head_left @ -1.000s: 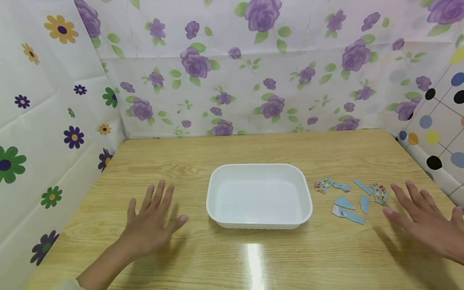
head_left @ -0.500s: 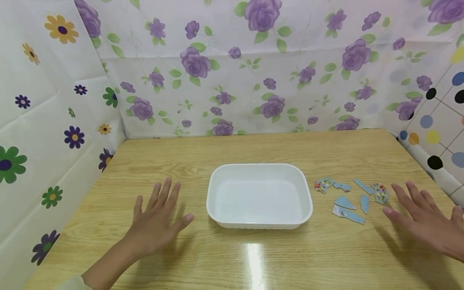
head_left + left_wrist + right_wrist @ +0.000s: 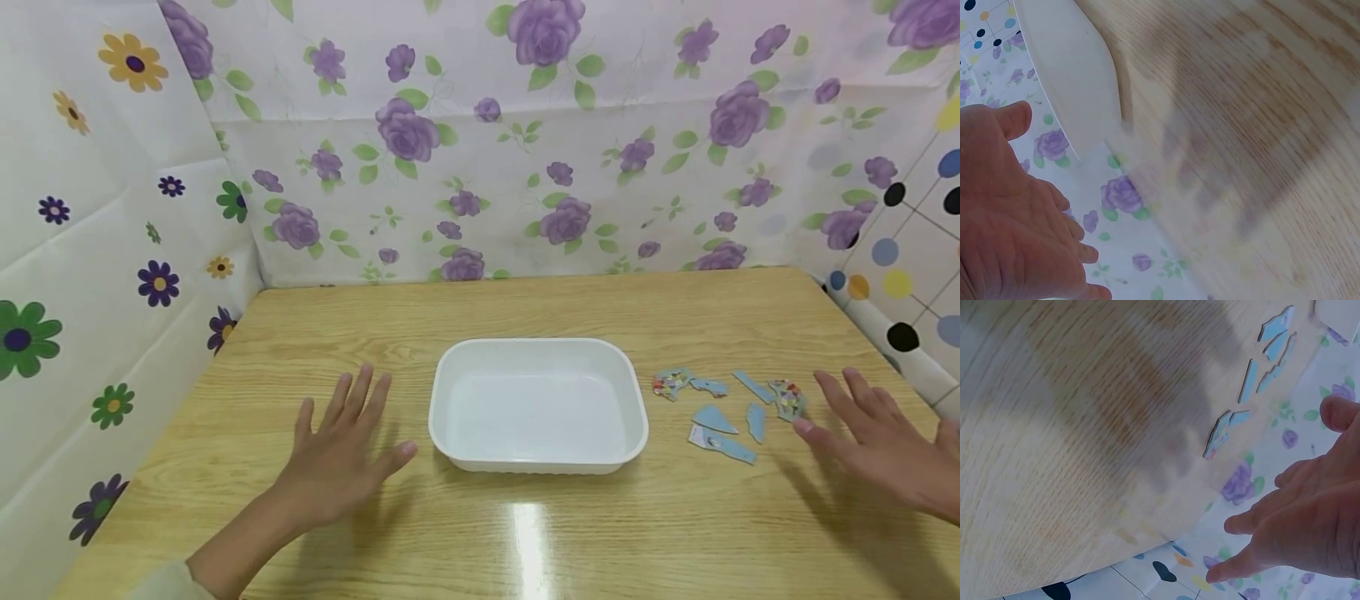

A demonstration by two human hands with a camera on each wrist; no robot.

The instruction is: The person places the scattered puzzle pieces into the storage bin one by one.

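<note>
Held over the table with fingers spread, my left hand (image 3: pixel 337 467) is just left of a white rectangular plastic tray (image 3: pixel 538 465) in the head view. Nothing is in its grasp. The left wrist view shows the palm side of that hand (image 3: pixel 1016 231) beside the tray's wall (image 3: pixel 1072 69). At the right, my right hand (image 3: pixel 885 450) also hovers with extended fingers and holds nothing. Its thumb tip comes close to a multicoloured flat piece (image 3: pixel 787 400). Several thin, irregular light-blue pieces, one of them triangular (image 3: pixel 715 419), lie between the tray and this hand.
Everything stands on a light wood-grain table (image 3: pixel 360 333). A white cloth with purple roses (image 3: pixel 562 221) hangs behind its back edge. Flower-patterned sheeting (image 3: pixel 112 408) borders the left side, and dotted sheeting (image 3: pixel 900 283) the right.
My left hand has drifted right and slightly forward, nearer to the tray. The right hand has shifted only a little, and the tray and pieces stay in place.
</note>
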